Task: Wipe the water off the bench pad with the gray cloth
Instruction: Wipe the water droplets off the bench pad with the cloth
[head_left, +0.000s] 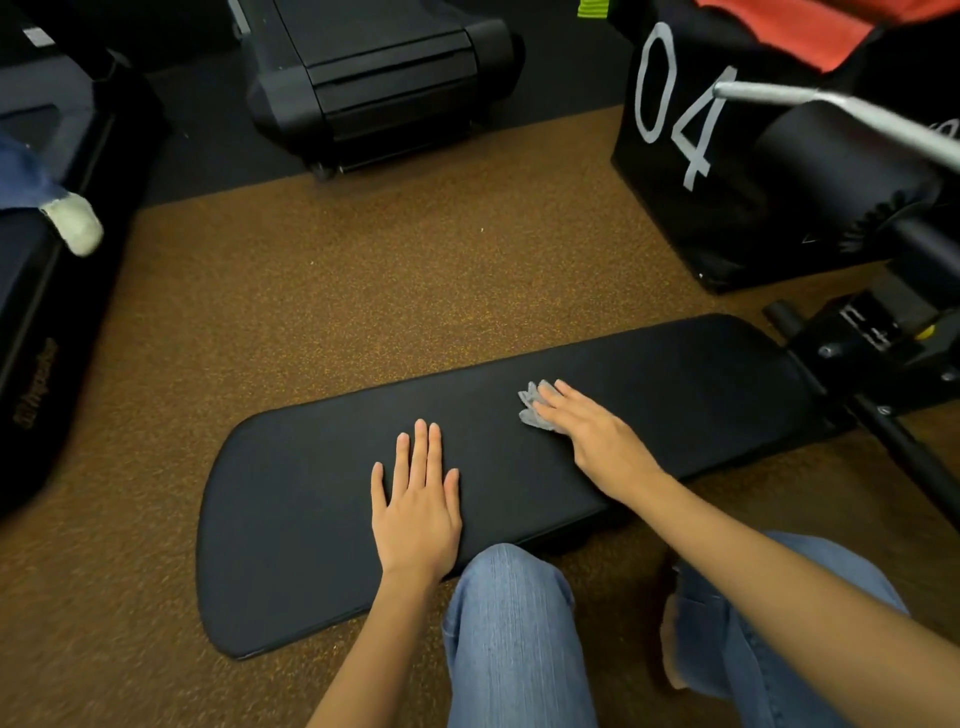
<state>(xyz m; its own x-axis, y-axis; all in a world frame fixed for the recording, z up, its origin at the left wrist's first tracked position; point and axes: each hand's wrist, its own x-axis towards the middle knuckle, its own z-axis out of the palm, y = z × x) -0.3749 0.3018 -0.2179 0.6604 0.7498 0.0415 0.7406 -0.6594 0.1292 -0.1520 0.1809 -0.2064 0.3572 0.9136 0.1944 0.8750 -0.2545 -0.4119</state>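
Kneeling beside a long black bench pad (322, 499), a person in blue jeans (511, 639) leans over it with both bare arms reaching forward. The pad is a flat, matte, rounded-end cushion running from the lower left toward the upper right, where it meets a black metal bench frame (878, 358). Its surface looks evenly dark; no water drops can be made out on it.

The left hand (418, 512) lies palm-down on the middle of the pad, fingers straight and only slightly spread, holding nothing. The right hand (592, 431) lies further toward the frame end of the pad, flat on top of the gray cloth (531, 408) — fingers extended and close together, pressing the cloth against the pad rather than gripping it. The cloth is small, pale gray and crumpled, with ragged edges poking out past the fingertips; most of it is hidden under the hand.

Around the pad the floor is brown speckled rubber flooring (363, 280). Beyond the pad's far side stands the black end of a treadmill (374, 78). Past the frame end sits a large black box (691, 156) marked "04" in white, with a silver bar (841, 111) slanting across in front of it — and an orange cloth (800, 31) lying on top.
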